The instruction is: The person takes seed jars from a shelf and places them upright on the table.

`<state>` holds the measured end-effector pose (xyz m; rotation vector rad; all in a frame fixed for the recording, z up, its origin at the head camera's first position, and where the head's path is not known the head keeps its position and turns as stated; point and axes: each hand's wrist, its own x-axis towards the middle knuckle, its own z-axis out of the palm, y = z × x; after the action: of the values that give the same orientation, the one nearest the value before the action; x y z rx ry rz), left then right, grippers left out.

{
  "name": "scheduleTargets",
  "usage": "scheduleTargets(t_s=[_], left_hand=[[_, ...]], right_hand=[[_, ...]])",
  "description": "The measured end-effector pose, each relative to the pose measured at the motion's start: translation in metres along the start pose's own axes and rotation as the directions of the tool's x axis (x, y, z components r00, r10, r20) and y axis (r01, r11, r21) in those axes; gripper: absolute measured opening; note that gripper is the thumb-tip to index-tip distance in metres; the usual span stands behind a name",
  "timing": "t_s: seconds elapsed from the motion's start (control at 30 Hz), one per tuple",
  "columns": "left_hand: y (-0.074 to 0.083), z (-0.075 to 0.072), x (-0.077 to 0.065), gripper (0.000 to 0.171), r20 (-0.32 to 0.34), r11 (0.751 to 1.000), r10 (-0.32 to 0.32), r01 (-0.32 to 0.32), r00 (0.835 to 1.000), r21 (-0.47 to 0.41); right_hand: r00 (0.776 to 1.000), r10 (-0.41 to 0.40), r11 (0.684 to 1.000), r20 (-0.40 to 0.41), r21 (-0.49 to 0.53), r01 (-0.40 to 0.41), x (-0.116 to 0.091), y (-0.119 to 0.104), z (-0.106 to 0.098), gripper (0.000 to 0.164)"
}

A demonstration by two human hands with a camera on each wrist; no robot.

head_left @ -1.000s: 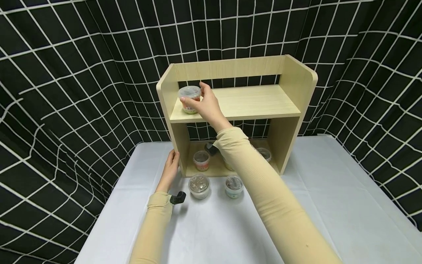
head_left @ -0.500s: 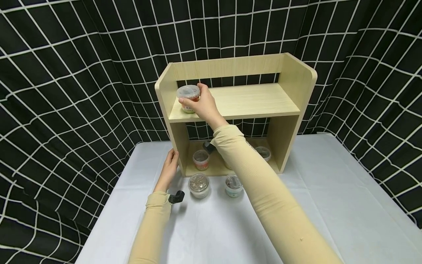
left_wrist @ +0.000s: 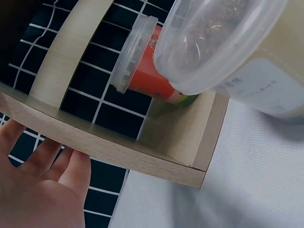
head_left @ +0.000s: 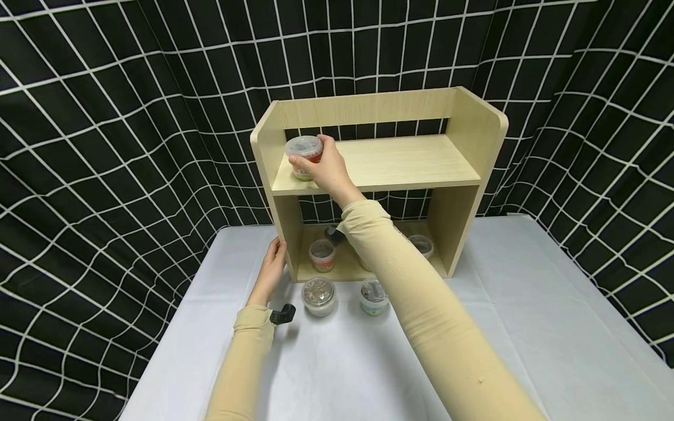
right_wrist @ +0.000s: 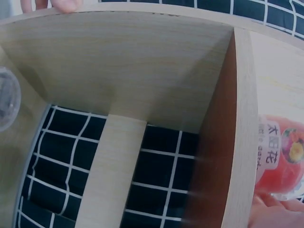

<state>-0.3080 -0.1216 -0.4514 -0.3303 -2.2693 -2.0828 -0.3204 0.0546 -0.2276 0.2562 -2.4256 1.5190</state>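
In the head view my right hand (head_left: 333, 174) holds a red-labelled plastic tub (head_left: 304, 146) with a clear lid, fingers and thumb around it. It is upright at the left end of the top shelf (head_left: 400, 158); in the right wrist view, printed characters and flowers show on its label (right_wrist: 273, 145). My left hand (head_left: 268, 270) touches the left side panel (head_left: 281, 234) of the wooden shelf unit from outside, near its front edge. The left wrist view shows that hand's fingers (left_wrist: 76, 173) fairly straight against the panel.
A red-and-clear tub (head_left: 322, 255) stands on the lower shelf, left. Another tub (head_left: 421, 244) is lower right, partly behind my right sleeve, which hides much of one between. Two lidded tubs, one left (head_left: 318, 297) and one right (head_left: 373, 297), stand on the white-covered table before the unit.
The view shifts slightly with the head. My right hand keeps the tub at the left of the top shelf, and my left hand stays on the side panel.
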Motion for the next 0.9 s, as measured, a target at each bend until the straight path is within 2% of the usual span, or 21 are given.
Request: scheduleTargets(t_s=[0.23, 0.47, 0.73, 0.9], left_hand=[[0.003, 0.002, -0.002, 0.052, 0.005, 1.000, 0.007, -0.006, 1.000, -0.003], [0.026, 0.007, -0.016, 0.046, 0.008, 1.000, -0.019, 0.019, 1.000, -0.002], [0.029, 0.004, -0.016, 0.044, 0.005, 1.000, -0.014, 0.013, 1.000, 0.026], [0.021, 0.003, -0.012, 0.049, 0.011, 1.000, -0.020, 0.019, 1.000, 0.017]], right_hand=[[0.999, -0.012, 1.000, -0.042, 0.024, 0.013, -0.002, 0.001, -0.004, 0.080], [0.996, -0.037, 0.991, -0.086, 0.125, 0.048, -0.003, -0.002, -0.015, 0.080], [0.997, -0.051, 0.977, -0.054, 0.204, 0.061, -0.010, -0.003, -0.029, 0.082], [0.995, -0.094, 0.973, -0.026, 0.210, 0.097, -0.017, -0.002, -0.036, 0.079]])
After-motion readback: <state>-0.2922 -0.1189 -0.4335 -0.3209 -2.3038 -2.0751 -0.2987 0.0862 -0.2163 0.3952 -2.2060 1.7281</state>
